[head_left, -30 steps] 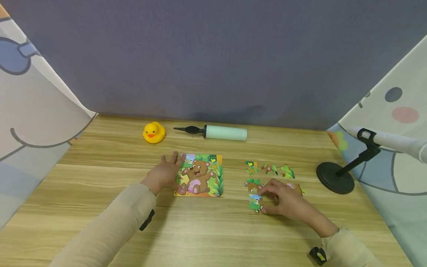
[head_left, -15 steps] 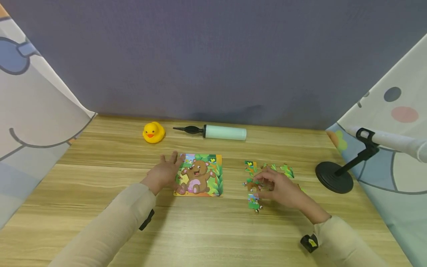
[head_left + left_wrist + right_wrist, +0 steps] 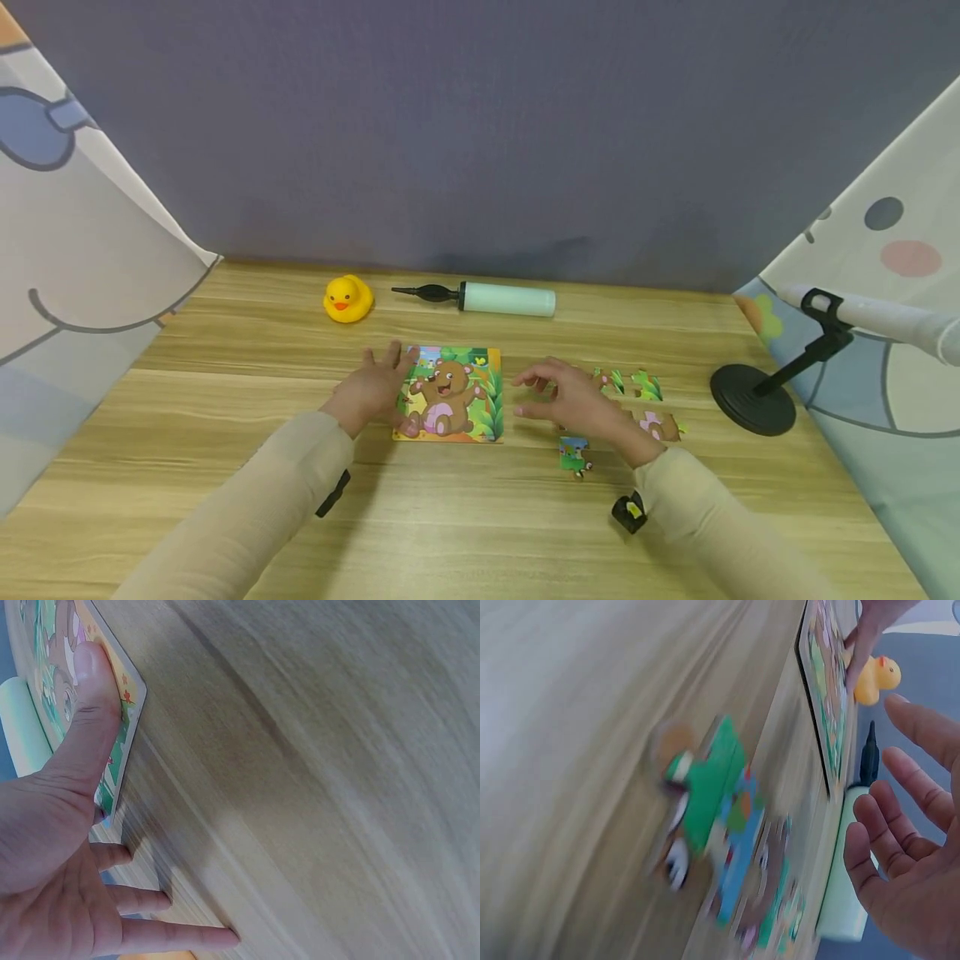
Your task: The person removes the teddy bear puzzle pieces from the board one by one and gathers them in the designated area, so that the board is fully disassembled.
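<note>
A square bear puzzle (image 3: 457, 392) lies flat on the table in the head view. My left hand (image 3: 367, 390) rests on its left edge with spread fingers; in the left wrist view the thumb (image 3: 90, 705) lies on the printed face, while several other fingers reach past the edge onto the wood. Between this puzzle and a group of loose puzzle pieces is my right hand (image 3: 566, 400), fingers loosely bent and holding nothing. One loose piece (image 3: 573, 456) shows below it, another piece (image 3: 647, 386) beyond it to the right. The hand partly hides some of the pieces.
Behind the puzzle stand a yellow rubber duck (image 3: 348, 298) and a pale green hand pump (image 3: 506, 298) with a black nozzle, lying down. At the right, a black stand (image 3: 753, 400) holds a white tube. A dark grey wall panel (image 3: 480, 150) borders the table's back.
My right hand has moved left from over the loose pieces toward the bear puzzle, uncovering pieces on the right. The left hand stays on the puzzle's edge.
</note>
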Tool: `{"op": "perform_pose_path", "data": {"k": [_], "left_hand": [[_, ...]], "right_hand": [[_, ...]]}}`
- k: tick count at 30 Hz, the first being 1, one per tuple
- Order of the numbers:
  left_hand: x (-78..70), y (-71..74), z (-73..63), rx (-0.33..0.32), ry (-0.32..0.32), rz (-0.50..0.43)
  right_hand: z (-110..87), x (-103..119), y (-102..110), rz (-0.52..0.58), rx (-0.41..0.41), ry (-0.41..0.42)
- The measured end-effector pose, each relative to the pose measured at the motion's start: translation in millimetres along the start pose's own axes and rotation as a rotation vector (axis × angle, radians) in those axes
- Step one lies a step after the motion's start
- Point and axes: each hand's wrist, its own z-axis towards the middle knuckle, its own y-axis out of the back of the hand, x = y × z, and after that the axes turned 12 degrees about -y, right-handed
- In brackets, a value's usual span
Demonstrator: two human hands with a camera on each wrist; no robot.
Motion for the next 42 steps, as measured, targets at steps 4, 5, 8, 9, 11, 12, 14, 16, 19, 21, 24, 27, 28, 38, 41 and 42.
{"op": "perform_pose_path", "data": {"k": [4,5,8,9,11,12,14,16,19,21,24,27,28,38,41,42], "left_hand": [[0.7,-0.8,0.7,0.001,-0.003,0.01],[0.8,-0.9,0.8,0.001,-0.002,0.008],[1.5,-0.9,1.4,0.002,0.001,0.004],[1.6,-0.9,1.5,0.002,0.002,0.002],[1.7,-0.9,1.6,0.002,0.001,-0.003],[1.5,-0.7,1.5,0.0,-0.001,-0.003],[0.6,-0.3,0.9,-0.004,-0.003,-0.006],[-0.4,-0.3,0.3,-0.008,-0.006,-0.007],[-1.6,-0.5,0.1,-0.011,-0.002,-0.003],[-1.7,-0.7,0.2,-0.01,0.003,0.001],[-2.1,-0.6,-0.1,-0.011,0.009,0.005],[-1.8,-0.3,-0.2,-0.012,0.008,0.006],[-1.8,-0.3,-0.1,-0.011,0.007,0.008],[-1.2,0.7,0.3,-0.007,-0.003,0.025],[-0.7,1.3,-0.8,-0.007,-0.021,0.033],[-0.4,1.5,-1.0,-0.006,-0.029,0.033]], "right_hand": [[12.3,11.6,-10.3,0.027,0.032,-0.01],[15.3,14.6,-12.7,0.03,0.037,-0.01],[24.5,23.1,-20.3,0.01,0.038,-0.015],[27.7,25.5,-23.0,-0.008,0.033,-0.014],[33.2,31.2,-27.7,-0.034,0.031,-0.016],[36.2,33.8,-30.1,-0.044,0.031,-0.016],[42.4,38.4,-35.1,-0.075,0.028,-0.008],[47.4,44.9,-39.2,-0.093,0.032,-0.007],[54.3,54.2,-44.9,-0.147,0.024,-0.01],[57.5,60.9,-48.2,-0.175,0.027,-0.021],[62.4,66.9,-54.1,-0.216,0.043,-0.039],[65.8,72.3,-59.0,-0.267,0.057,-0.038],[67.0,73.4,-60.5,-0.285,0.055,-0.035],[73.8,82.4,-69.4,-0.403,0.007,-0.005],[74.5,85.0,-70.1,-0.423,0.001,-0.018],[74.7,85.7,-70.2,-0.432,-0.001,-0.021]]}}
